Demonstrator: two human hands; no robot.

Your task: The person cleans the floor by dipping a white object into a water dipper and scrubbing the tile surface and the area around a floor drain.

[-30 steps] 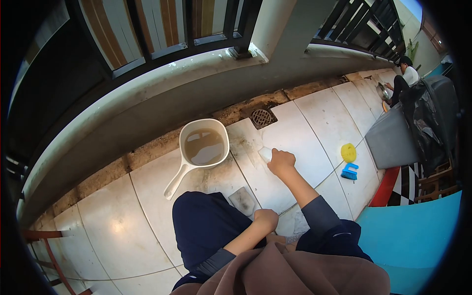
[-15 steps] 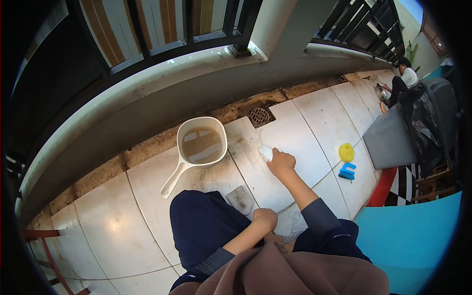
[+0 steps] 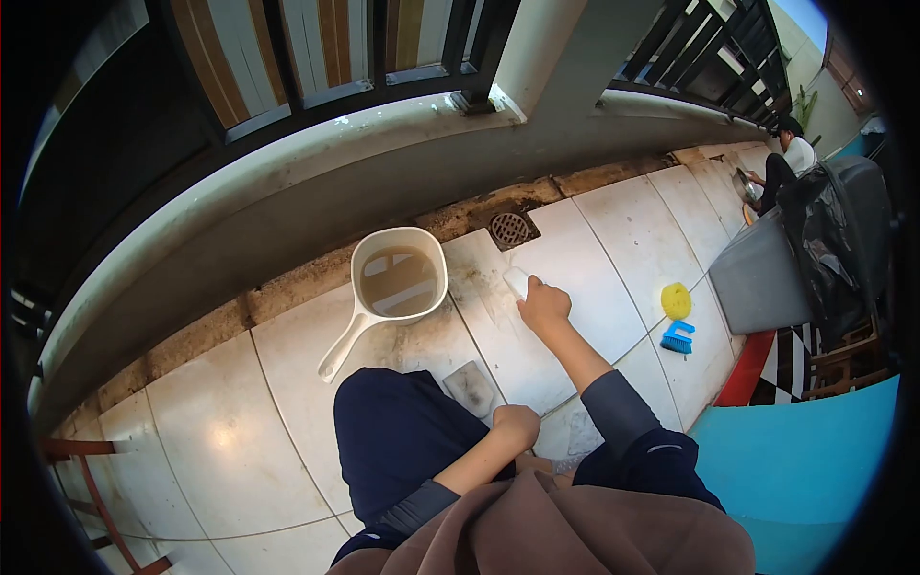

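Observation:
My right hand is closed around a small white oblong scrubbing piece, pressed to a stained floor tile just below the round drain grate. The piece's exact kind is not clear. My left hand is curled into a fist by my knees; its inner side is hidden. Near that fist lies a smudged greyish rectangular pad. A cream long-handled dipper holding murky brown water stands on the tiles to the left of my right hand.
To the right lie a yellow round sponge and a blue brush. Beyond them stands a grey bin with a black bag. A low wall with railings runs along the far side. Another person crouches at far right.
My right hand and the white piece have shifted very slightly up and left on the tile. My left hand stays in place. The view has tilted a little.

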